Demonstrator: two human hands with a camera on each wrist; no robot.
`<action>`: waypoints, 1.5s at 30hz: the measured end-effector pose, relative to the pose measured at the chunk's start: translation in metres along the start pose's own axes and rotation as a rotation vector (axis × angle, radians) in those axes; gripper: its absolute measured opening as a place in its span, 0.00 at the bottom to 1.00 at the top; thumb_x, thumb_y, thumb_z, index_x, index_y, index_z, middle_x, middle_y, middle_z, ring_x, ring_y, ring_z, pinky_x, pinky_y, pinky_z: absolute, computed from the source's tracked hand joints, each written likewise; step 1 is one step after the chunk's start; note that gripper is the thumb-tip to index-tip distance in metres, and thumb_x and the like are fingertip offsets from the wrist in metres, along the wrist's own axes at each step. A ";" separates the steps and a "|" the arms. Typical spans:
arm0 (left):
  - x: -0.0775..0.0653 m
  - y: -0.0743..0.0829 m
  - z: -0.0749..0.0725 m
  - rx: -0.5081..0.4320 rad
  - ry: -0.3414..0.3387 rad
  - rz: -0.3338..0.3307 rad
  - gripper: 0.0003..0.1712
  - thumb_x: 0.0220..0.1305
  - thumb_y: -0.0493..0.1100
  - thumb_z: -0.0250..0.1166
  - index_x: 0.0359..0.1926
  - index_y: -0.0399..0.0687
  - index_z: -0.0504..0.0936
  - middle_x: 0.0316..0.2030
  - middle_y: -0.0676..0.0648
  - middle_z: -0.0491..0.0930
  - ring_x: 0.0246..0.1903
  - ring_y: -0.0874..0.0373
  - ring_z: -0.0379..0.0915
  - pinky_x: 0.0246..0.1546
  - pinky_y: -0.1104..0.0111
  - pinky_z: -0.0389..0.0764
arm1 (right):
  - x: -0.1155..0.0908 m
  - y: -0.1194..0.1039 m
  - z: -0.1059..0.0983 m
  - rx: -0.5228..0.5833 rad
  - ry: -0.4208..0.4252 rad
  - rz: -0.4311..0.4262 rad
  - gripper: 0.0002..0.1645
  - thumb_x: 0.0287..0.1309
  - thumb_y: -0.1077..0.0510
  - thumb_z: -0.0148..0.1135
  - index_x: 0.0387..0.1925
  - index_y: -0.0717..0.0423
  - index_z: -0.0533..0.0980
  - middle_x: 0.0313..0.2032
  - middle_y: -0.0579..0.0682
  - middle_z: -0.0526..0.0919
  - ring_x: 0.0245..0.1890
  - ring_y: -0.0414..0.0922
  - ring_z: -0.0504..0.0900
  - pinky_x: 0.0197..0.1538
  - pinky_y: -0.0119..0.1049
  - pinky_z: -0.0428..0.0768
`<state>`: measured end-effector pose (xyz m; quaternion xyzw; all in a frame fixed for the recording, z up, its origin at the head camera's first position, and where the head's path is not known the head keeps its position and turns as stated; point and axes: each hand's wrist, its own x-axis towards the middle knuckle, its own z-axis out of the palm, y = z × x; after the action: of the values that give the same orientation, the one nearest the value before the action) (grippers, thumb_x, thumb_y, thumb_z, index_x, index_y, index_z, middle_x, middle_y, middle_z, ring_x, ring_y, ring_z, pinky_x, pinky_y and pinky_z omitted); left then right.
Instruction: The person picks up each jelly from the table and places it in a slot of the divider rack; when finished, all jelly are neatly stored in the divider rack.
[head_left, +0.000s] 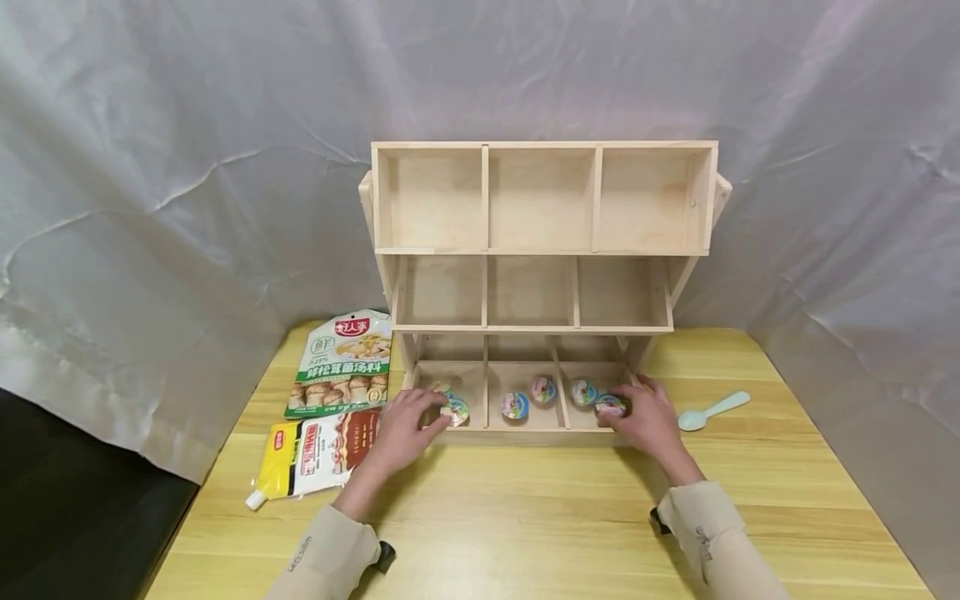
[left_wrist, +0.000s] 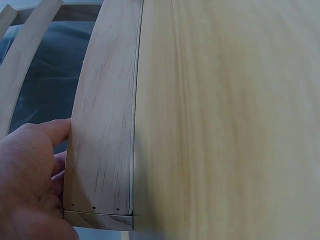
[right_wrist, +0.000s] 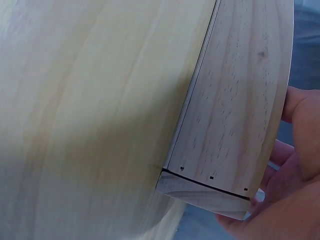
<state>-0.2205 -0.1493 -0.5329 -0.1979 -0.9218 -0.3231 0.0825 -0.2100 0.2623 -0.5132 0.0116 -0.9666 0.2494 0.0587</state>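
A wooden shelf rack (head_left: 540,250) stands with three tiers of box compartments. My left hand (head_left: 405,423) reaches over the front board into the lowest left compartment, thumb and fingertips at the edge of a small jelly cup (head_left: 455,410). Behind those fingers a second cup is mostly hidden. In the lowest right compartment, my right hand (head_left: 649,419) pinches a jelly cup (head_left: 611,406) between thumb and fingers, beside another cup (head_left: 584,392). Two more cups (head_left: 515,406) sit in the middle compartment. Both wrist views show the hands (left_wrist: 30,180) (right_wrist: 295,165) at the front board, cups hidden.
Left of the rack lie a green-and-white mushroom packet (head_left: 341,364) and a yellow, white and red squeeze pouch (head_left: 318,454). To the right, a pale blue spoon (head_left: 712,411) rests on the wooden table (head_left: 525,517). Grey cloth (head_left: 540,67) hangs behind.
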 end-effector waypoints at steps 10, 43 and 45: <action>-0.001 0.000 0.001 -0.007 0.011 0.004 0.19 0.68 0.52 0.70 0.55 0.50 0.85 0.57 0.46 0.84 0.63 0.43 0.72 0.67 0.41 0.67 | -0.002 -0.001 0.000 0.005 0.007 -0.003 0.31 0.56 0.49 0.75 0.56 0.64 0.81 0.65 0.71 0.76 0.73 0.71 0.57 0.68 0.73 0.62; 0.001 -0.003 0.003 0.005 0.001 0.003 0.18 0.69 0.52 0.70 0.55 0.52 0.85 0.57 0.46 0.84 0.63 0.44 0.72 0.67 0.41 0.67 | -0.002 0.002 0.000 0.019 0.015 -0.008 0.35 0.52 0.48 0.79 0.58 0.63 0.81 0.69 0.73 0.70 0.73 0.72 0.58 0.67 0.74 0.64; 0.000 -0.002 0.003 0.003 0.000 0.001 0.18 0.69 0.52 0.70 0.55 0.52 0.85 0.57 0.46 0.84 0.63 0.44 0.72 0.67 0.41 0.67 | -0.003 0.002 0.001 0.021 0.019 -0.009 0.35 0.53 0.48 0.78 0.57 0.63 0.81 0.69 0.73 0.70 0.73 0.72 0.58 0.67 0.74 0.64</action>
<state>-0.2217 -0.1493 -0.5362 -0.1985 -0.9221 -0.3215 0.0830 -0.2074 0.2639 -0.5152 0.0145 -0.9632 0.2595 0.0687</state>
